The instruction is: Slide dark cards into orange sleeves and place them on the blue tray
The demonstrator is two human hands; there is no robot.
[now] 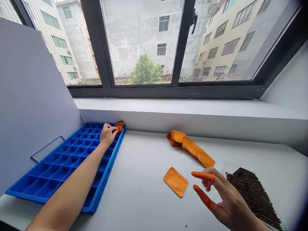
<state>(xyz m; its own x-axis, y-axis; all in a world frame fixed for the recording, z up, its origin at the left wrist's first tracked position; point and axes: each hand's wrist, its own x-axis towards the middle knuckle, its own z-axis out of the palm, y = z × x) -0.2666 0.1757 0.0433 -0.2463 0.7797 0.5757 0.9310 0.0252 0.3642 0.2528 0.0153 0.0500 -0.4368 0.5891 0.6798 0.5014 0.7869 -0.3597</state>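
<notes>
My left hand reaches to the far right corner of a blue compartment tray. Its fingers are closed on an orange packet in a corner compartment, and another orange item lies just behind. My right hand hovers over the white table with thumb and index finger spread, holding nothing. Orange finger cots cover those two fingertips. A single flat orange sachet lies to the left of my right hand. Beyond it, an overlapping row of orange sachets fans out from a small stack.
Dark brown flat pieces stand in a dense stack at the right, beside my right forearm. A grey panel with a metal handle borders the tray on the left. The window ledge runs behind the table.
</notes>
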